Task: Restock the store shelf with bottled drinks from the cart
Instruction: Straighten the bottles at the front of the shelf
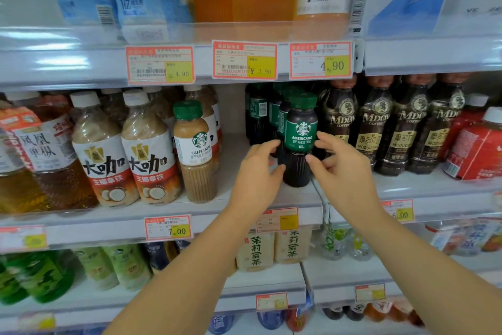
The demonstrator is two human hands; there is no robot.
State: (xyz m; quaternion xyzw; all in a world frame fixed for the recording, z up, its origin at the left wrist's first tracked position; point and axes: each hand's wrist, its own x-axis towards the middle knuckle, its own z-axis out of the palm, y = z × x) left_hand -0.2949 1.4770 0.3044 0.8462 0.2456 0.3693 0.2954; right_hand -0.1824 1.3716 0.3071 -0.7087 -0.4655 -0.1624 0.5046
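A dark Americano coffee bottle [299, 128] with a green cap and green label stands upright near the front of the middle shelf [222, 219]. My left hand [256, 171] holds its left side, with the thumb on the dark lower body and the fingers curled by the label. On its right side my right hand [338, 165] grips it with the thumb low and the fingers by the label edge. More green-capped Americano bottles [258, 114] stand in rows directly behind it. The cart is out of view.
A Caffe Latte bottle [194, 150] stands left of a gap on the shelf, with coconut latte bottles [148, 155] further left. Dark MDO coffee bottles [380, 128] crowd the right. The upper shelf's edge with price tags [244, 60] hangs just above.
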